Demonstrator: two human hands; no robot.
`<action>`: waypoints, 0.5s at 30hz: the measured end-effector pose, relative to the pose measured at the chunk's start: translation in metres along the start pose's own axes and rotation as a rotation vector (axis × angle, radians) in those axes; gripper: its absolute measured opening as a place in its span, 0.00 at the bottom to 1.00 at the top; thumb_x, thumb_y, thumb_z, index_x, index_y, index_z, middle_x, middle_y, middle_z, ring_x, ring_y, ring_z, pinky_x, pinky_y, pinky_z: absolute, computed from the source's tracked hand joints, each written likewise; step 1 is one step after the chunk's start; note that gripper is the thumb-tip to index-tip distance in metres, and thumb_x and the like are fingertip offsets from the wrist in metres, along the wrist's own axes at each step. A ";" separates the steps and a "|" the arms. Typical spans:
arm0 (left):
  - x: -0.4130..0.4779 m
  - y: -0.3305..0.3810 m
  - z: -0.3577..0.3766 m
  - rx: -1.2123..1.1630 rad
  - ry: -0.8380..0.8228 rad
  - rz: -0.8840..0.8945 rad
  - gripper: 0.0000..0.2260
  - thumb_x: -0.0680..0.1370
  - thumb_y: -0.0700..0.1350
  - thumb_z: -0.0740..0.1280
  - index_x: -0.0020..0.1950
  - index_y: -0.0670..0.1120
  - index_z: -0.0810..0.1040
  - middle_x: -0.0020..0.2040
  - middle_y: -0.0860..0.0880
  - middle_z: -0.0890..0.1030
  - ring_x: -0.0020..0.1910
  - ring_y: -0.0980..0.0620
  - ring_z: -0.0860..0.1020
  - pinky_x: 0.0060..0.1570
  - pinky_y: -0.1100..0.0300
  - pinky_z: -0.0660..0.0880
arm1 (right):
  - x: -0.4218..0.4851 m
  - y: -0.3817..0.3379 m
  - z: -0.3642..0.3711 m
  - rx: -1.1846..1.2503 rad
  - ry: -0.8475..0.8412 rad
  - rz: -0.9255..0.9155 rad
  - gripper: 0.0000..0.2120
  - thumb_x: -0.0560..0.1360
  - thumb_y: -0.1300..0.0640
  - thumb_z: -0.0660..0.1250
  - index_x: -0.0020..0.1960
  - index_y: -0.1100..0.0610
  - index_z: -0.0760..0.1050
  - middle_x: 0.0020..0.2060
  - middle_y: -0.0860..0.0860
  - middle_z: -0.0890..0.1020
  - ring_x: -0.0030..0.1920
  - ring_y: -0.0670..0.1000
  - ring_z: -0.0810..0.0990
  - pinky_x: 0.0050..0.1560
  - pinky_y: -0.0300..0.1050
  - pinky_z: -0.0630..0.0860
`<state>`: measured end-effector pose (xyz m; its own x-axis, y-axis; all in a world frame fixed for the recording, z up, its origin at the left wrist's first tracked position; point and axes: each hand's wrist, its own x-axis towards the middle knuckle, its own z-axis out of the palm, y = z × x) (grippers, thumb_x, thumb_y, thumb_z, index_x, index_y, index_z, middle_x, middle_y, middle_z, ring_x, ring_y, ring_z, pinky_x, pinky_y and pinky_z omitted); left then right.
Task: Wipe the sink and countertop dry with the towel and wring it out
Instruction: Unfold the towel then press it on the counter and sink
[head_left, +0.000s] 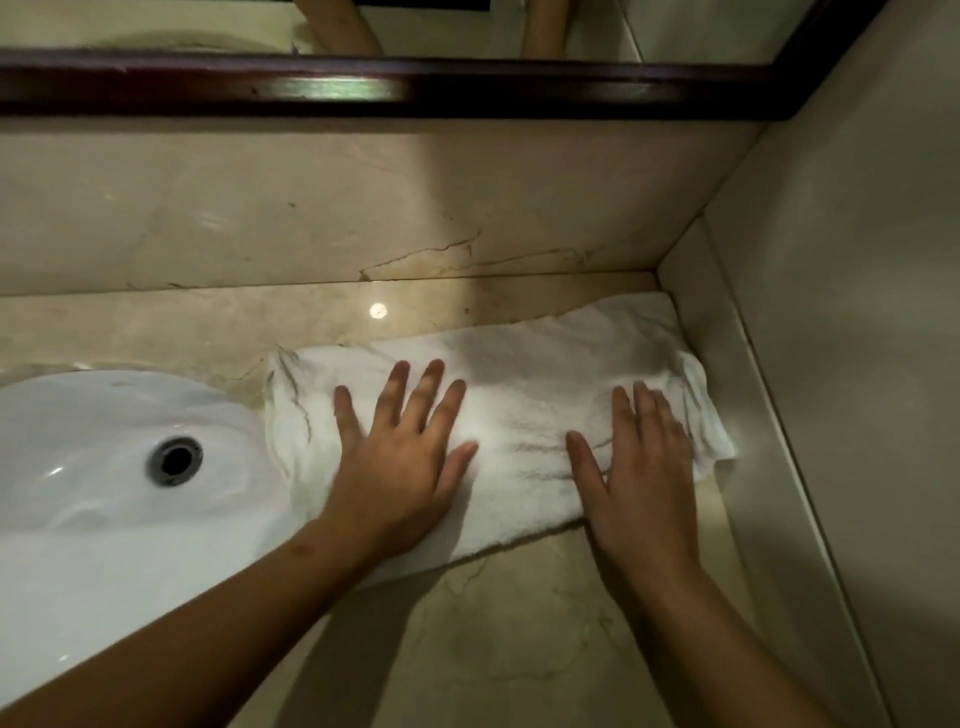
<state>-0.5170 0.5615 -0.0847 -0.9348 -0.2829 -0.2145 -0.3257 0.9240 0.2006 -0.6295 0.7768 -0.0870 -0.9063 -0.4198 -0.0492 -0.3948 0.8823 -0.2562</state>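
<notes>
My left hand (400, 467) lay flat on the white towel (519, 395), fingers straight and spread, pointing towards twelve o'clock, with the thumb out towards three. It gripped nothing; the palm and fingers only pressed down on the cloth. My right hand (644, 467) was flat on the towel too, at three o'clock from the left hand and apart from it. Its fingers were straight and close together and its thumb was out towards nine. That hand also held nothing and only pressed. Its fingertips were blurred.

The towel lay spread in a long band on the marble countertop (493, 649), running from about nine o'clock up towards two. Its left end reached the rim of the white sink (104, 545), and its far right end lay in the corner where the backsplash (260, 208) met the side wall (857, 312). The cloth was rumpled at its right end, beyond my right hand, and showed faint grey marks.

The sink filled the eight to nine o'clock part of the view, with its dark round drain (175, 461) at nine o'clock from my left hand. At twelve o'clock, above the backsplash, ran the dark wooden mirror frame (363, 88). A small round glint of light (377, 310) sat on the countertop just beyond the towel.
</notes>
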 end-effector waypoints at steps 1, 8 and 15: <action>0.009 -0.008 -0.010 -0.033 0.032 0.085 0.29 0.83 0.64 0.39 0.84 0.57 0.48 0.85 0.51 0.44 0.84 0.46 0.41 0.76 0.29 0.41 | -0.011 -0.004 -0.004 -0.006 0.020 0.025 0.36 0.81 0.32 0.47 0.81 0.53 0.60 0.80 0.54 0.62 0.79 0.55 0.57 0.77 0.55 0.59; 0.117 -0.011 -0.049 0.236 -0.379 0.871 0.38 0.79 0.73 0.54 0.83 0.64 0.40 0.84 0.56 0.35 0.81 0.51 0.29 0.79 0.39 0.35 | -0.024 -0.047 0.005 -0.088 -0.054 0.143 0.42 0.77 0.25 0.47 0.81 0.52 0.58 0.79 0.54 0.62 0.75 0.57 0.60 0.73 0.58 0.64; 0.126 -0.025 -0.036 0.095 -0.349 0.903 0.44 0.69 0.77 0.66 0.80 0.68 0.51 0.83 0.60 0.47 0.83 0.52 0.43 0.80 0.43 0.43 | -0.040 -0.056 0.018 -0.070 -0.032 0.123 0.53 0.74 0.19 0.44 0.82 0.60 0.54 0.80 0.59 0.59 0.79 0.61 0.57 0.79 0.60 0.57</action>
<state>-0.6315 0.4941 -0.0822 -0.7275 0.6205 -0.2927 0.5205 0.7771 0.3538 -0.5683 0.7402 -0.0882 -0.9436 -0.3132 -0.1071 -0.2917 0.9397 -0.1787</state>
